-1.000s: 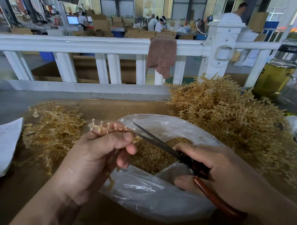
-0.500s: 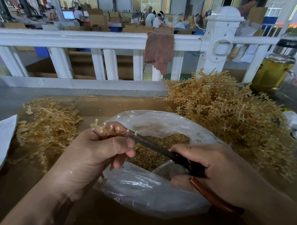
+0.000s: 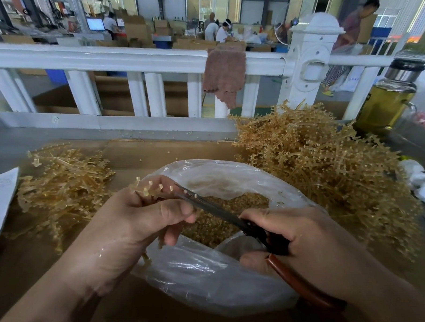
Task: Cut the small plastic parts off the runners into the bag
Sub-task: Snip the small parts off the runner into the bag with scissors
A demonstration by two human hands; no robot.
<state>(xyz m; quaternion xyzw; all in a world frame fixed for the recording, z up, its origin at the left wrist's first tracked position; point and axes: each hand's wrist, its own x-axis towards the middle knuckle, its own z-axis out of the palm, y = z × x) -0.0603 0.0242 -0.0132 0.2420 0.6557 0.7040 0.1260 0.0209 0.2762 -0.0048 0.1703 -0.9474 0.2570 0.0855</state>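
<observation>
Runner [image 3: 151,191] pinched in the left hand [image 3: 135,220] over the near bag [image 3: 201,277], right hand [image 3: 308,240] gripping scissors [image 3: 216,211], blades closed on it; cut parts [image 3: 218,224] layer the bag, big uncut pile [image 3: 315,170] far right, so likely far from done.

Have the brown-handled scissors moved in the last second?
Yes. Against the far rim of the clear plastic bag, the brown-handled scissors have dropped away from it, blades closed on the amber plastic runner.

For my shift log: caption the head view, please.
Left hand holds a runner above the open bag's edge; right hand holds scissors against it.
</observation>
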